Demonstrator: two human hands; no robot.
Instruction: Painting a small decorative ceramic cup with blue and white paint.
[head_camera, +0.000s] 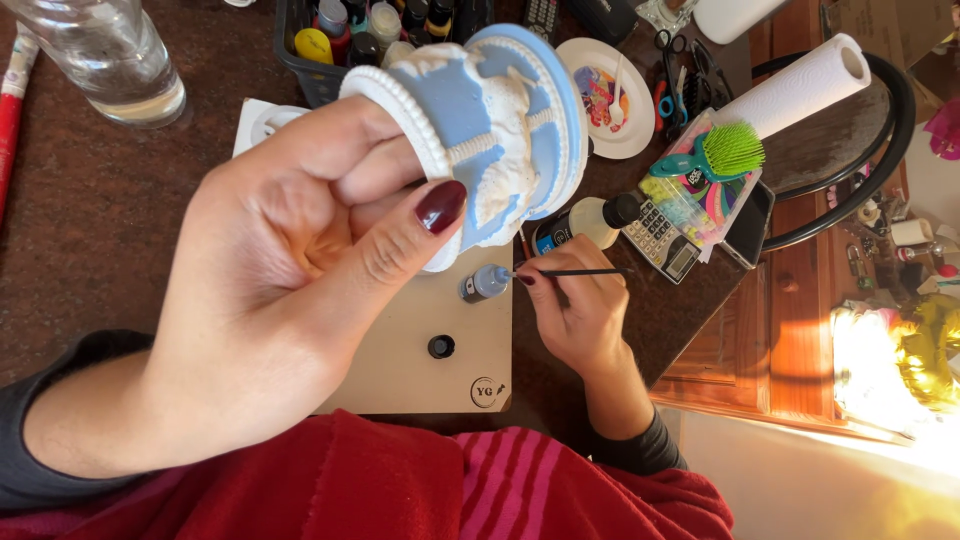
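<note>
The fingers of the left hand (270, 290) are closed around the round beaded base of a blue and white ceramic piece (495, 125), with the thumb pressed on its lower edge, and the hand holds it up, tilted, close to the camera. The fingers of the right hand (570, 315) are pinched together on a thin paintbrush (575, 272), and its tip is at the top of a small blue paint bottle (485, 283). This bottle stands on a pale wooden board (410, 350), just below the ceramic piece. A black cap (441, 346) lies on the board, below the bottle. To the right of the ceramic piece are a white paint palette (612, 95), a calculator (660, 238) and a green brush (720, 152). Above it, partly hidden, is a dark basket of paint bottles (300, 60). Far to its left stands a clear glass jar (110, 55).
</note>
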